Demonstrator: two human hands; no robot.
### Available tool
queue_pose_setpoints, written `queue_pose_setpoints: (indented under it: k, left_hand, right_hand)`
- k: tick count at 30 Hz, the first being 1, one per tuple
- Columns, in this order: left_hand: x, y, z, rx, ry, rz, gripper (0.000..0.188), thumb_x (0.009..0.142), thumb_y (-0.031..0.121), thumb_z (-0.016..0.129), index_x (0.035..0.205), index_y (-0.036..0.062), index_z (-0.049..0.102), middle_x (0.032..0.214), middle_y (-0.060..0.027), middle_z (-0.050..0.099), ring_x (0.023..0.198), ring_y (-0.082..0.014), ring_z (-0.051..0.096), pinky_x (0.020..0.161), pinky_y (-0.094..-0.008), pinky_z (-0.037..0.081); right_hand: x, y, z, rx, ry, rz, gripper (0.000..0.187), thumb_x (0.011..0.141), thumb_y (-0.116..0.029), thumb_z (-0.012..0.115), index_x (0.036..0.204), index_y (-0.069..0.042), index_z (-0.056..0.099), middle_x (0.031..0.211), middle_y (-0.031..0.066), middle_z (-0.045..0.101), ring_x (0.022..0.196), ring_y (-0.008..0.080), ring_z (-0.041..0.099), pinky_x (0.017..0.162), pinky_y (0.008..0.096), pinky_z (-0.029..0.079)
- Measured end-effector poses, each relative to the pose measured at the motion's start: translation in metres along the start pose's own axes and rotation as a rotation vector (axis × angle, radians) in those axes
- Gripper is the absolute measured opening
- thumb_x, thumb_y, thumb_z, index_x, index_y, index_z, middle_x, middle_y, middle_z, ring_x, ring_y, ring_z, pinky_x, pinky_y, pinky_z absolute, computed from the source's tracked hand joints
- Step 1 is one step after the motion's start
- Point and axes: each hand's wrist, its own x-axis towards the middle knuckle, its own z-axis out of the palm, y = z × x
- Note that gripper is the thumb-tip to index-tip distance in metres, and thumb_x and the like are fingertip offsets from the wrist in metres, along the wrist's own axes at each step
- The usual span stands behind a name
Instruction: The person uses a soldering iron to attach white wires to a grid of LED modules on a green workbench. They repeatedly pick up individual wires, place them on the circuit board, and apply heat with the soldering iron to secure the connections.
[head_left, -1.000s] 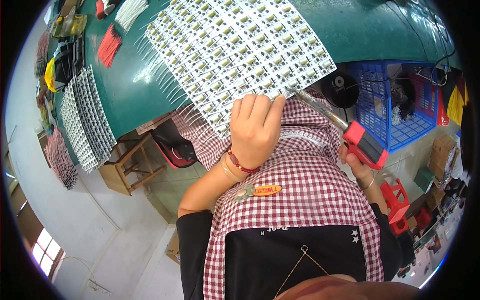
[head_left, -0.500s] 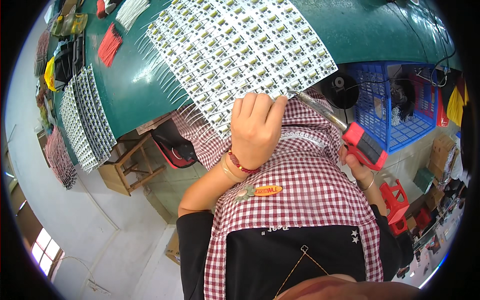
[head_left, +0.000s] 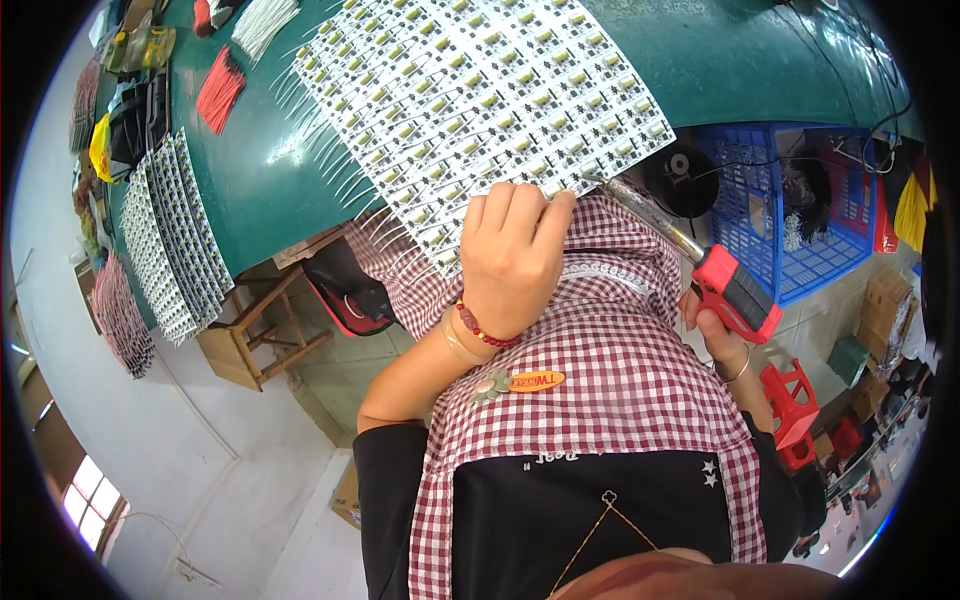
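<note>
A large white panel of small circuit boards (head_left: 480,100) lies on the green table and reaches past its near edge. White wires stick out along its left side. My left hand (head_left: 515,255) rests at the panel's near edge, fingers bent and pressed together; what they pinch is hidden. In my right hand (head_left: 715,330) is a soldering iron (head_left: 735,290) with a red and black handle. Its metal shaft slants up and left, and the tip is just above the panel's near edge, a little right of my left fingertips.
On the green table (head_left: 270,200) lie red wires (head_left: 219,90), white wires (head_left: 264,24) and more circuit board panels (head_left: 178,235) at the left. A blue plastic crate (head_left: 820,230) and a black reel (head_left: 682,180) are at the right. A wooden stool (head_left: 260,335) stands below left.
The soldering iron has shifted slightly to the right, its tip moving away from my left fingertips. My left hand and the panel stay nearly where they were.
</note>
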Motion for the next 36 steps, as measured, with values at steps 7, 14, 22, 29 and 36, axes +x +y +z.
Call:
queue_pose_setpoints:
  k: [7,14,22,29,36]
  left_hand:
    - [0.001,0.002,-0.008,0.037,-0.023,0.002,0.022,0.072,-0.002,0.073,0.092,0.0069,0.071,0.074,-0.0018,0.051,0.071,-0.0201,0.052,0.063,-0.0345,0.037]
    - [0.010,0.000,-0.028,-0.023,0.046,0.003,0.022,0.072,-0.004,0.073,0.091,0.0064,0.070,0.074,-0.0025,0.053,0.070,-0.0211,0.052,0.064,-0.0348,0.037]
    - [0.012,-0.017,-0.009,-0.061,-0.042,-0.015,0.020,0.073,-0.004,0.071,0.090,0.0059,0.070,0.076,-0.0033,0.053,0.073,-0.0220,0.052,0.065,-0.0352,0.037]
    - [0.016,-0.021,-0.009,-0.106,-0.075,-0.004,0.021,0.072,-0.006,0.070,0.090,0.0055,0.070,0.075,-0.0040,0.053,0.074,-0.0231,0.052,0.065,-0.0358,0.037]
    - [0.019,-0.023,-0.009,-0.092,-0.098,0.031,0.021,0.071,-0.005,0.068,0.089,0.0057,0.069,0.075,-0.0044,0.051,0.073,-0.0234,0.051,0.065,-0.0357,0.038]
  right_hand:
    - [0.005,-0.007,0.003,0.045,-0.006,0.002,0.030,0.084,-0.032,0.071,0.083,-0.003,0.065,0.070,0.0031,0.061,0.062,0.0170,0.059,0.058,0.0298,0.045]
    - [0.008,-0.024,0.010,0.141,0.011,0.120,0.054,0.090,-0.056,0.062,0.085,-0.003,0.058,0.064,0.0025,0.052,0.064,0.0155,0.051,0.068,0.0317,0.043]
    - [0.012,-0.012,0.016,0.173,0.059,-0.004,0.021,0.085,-0.022,0.071,0.085,-0.001,0.066,0.069,0.0038,0.062,0.060,0.0152,0.059,0.058,0.0284,0.046]
    - [0.013,-0.020,0.017,0.215,0.055,0.051,0.023,0.084,-0.024,0.072,0.084,-0.002,0.065,0.070,0.0042,0.062,0.061,0.0165,0.059,0.058,0.0293,0.046]
    - [0.004,-0.010,0.011,-0.066,-0.001,0.019,0.023,0.081,-0.026,0.072,0.082,-0.004,0.065,0.075,0.0074,0.063,0.064,0.0241,0.062,0.059,0.0338,0.047]
